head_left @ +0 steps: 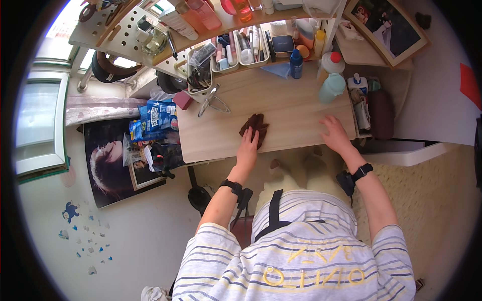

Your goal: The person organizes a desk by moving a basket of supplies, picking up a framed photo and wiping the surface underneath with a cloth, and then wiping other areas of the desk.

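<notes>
A bunched dark brown cloth (pixel 258 122) lies on the light wooden desktop (pixel 286 113), left of its middle. My left hand (pixel 248 144) is closed on the cloth's near side, its fingers reaching over the folds. My right hand (pixel 336 133) rests near the desktop's front right edge, fingers spread and holding nothing. Beyond it stands a pale green bottle (pixel 332 89), with a red-capped bottle (pixel 332 62) just behind. A round mirror on a stand (pixel 214 102) sits at the desk's left side.
Along the back are white organizer trays (pixel 252 46) of cosmetics and a blue bottle (pixel 296 64). A shelf (pixel 226 25) with more bottles arches above. Blue packages (pixel 158 118) crowd the left edge, and a framed picture (pixel 386 30) leans at the far right. An open drawer (pixel 406 153) juts out at right.
</notes>
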Demonstrator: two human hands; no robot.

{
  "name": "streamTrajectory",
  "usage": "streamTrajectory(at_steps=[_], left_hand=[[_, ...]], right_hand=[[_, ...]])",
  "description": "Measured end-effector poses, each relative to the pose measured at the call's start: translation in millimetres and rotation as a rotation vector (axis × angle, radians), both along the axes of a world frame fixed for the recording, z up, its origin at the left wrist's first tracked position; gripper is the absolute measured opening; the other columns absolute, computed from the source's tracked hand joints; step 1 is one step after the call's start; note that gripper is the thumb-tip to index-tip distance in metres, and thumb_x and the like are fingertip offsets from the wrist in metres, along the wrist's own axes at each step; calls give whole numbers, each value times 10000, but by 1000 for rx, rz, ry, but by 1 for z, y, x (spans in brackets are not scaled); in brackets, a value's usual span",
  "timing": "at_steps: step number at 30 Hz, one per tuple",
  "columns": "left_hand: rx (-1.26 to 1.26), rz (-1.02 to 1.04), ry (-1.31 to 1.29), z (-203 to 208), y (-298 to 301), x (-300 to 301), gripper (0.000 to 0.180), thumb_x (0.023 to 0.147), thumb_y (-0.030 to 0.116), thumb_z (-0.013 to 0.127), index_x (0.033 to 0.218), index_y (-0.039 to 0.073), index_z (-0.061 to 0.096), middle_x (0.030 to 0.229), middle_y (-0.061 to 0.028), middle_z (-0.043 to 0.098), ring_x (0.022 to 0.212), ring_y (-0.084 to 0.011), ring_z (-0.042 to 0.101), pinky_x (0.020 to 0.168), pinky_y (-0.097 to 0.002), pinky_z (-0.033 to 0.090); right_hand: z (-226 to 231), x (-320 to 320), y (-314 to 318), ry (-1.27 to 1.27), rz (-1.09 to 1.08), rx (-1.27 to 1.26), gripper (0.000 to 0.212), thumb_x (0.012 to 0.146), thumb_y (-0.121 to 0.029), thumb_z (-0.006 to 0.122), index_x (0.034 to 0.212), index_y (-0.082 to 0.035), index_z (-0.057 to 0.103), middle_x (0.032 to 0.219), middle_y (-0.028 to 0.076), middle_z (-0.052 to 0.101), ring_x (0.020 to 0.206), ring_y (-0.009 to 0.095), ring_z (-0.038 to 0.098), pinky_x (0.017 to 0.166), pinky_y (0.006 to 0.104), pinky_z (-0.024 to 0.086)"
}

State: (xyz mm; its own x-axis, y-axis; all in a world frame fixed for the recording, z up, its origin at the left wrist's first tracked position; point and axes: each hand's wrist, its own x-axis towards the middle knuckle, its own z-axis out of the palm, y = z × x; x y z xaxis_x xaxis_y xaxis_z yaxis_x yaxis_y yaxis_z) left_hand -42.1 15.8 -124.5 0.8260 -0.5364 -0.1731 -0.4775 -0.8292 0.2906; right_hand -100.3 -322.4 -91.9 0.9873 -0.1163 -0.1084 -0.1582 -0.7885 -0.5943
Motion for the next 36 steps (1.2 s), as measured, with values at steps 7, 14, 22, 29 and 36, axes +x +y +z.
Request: streamTrajectory(at_steps=[7,14,22,29,36], left_hand=[[-159,181,-80,-25,-11,76,553,795,-45,550,1333,-2,434,1409,-248,351,1254,-413,384,1048,-416,357],[-409,448,92,-36,-16,139,551,816,82,607,1338,-5,450,1425,-258,344,1321,-405,324,1080,-401,317],[-814,705,419,-54,-15,190,637,875,321,611,1377,-11,404,1513,-201,228,1415,-304,202,1118,-330,220],[-1501,1041,918,-36,-24,201,558,979,386,469,1395,22,385,1428,-52,406,1269,-202,422,1061,-341,322],[-1201,918,625,-61,-21,201,587,967,427,451,1419,63,365,1431,-107,393,1313,-263,372,1084,-367,300]], right_hand=[[-19,44,61,249,78,16,530,783,-141,647,1289,-94,494,1414,196,363,1345,347,298,1018,429,396],[-31,54,90,377,86,-167,512,753,-162,659,1231,-67,503,1451,250,255,1344,393,280,950,462,456],[-31,76,95,428,-4,-101,440,715,-177,622,1119,-21,549,1278,281,474,1218,438,427,913,466,468],[-30,93,92,624,47,-30,536,753,-268,625,1182,38,530,1177,309,550,1166,446,471,972,440,413],[-20,138,89,742,-80,190,607,814,-389,611,1216,59,533,1169,245,595,1089,410,551,929,412,437]])
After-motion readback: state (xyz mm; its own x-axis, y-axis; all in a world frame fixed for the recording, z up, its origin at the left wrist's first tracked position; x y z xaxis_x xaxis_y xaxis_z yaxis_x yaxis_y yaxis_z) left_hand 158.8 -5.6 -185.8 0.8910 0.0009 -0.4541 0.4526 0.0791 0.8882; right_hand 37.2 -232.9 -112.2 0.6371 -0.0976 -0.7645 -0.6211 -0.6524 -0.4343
